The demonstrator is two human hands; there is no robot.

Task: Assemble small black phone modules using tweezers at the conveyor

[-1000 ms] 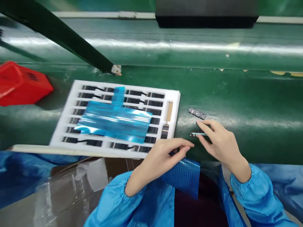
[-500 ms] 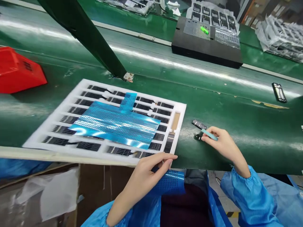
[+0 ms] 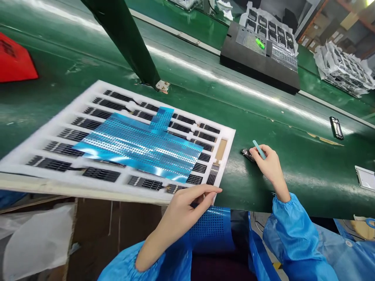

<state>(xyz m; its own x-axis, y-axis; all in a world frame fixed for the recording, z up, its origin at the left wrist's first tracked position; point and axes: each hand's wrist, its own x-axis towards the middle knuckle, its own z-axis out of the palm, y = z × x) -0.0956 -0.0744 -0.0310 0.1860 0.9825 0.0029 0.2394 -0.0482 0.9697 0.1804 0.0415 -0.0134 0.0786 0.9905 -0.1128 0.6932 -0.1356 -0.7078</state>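
My right hand [image 3: 268, 160] is closed around a slim light-blue stick [image 3: 259, 150], which points up and away. Its fingertips touch a small black electronic part [image 3: 247, 154] on the green bench; the fingers cover part of it. At the near bench edge, my left hand [image 3: 187, 207] pinches a blue perforated sheet [image 3: 212, 226] that hangs down in front of my body. Beside that hand lies a white foam tray [image 3: 225, 156] with rows of black flat strips [image 3: 101, 174]. Another blue perforated sheet [image 3: 140, 146] lies across the tray's middle.
A dark green post [image 3: 129, 43] rises behind the tray. On the left stands a red bin [image 3: 16, 58]. A black box [image 3: 258, 64] and stacked clear trays [image 3: 344, 70] are at the back. A black case [image 3: 336, 128] and a white-framed piece [image 3: 365, 177] lie to the right.
My right hand has moved up onto the black part, and the light-blue stick now tilts upward. A dark piece seen apart at the fingertips no longer shows separately. My left hand stays at the edge.
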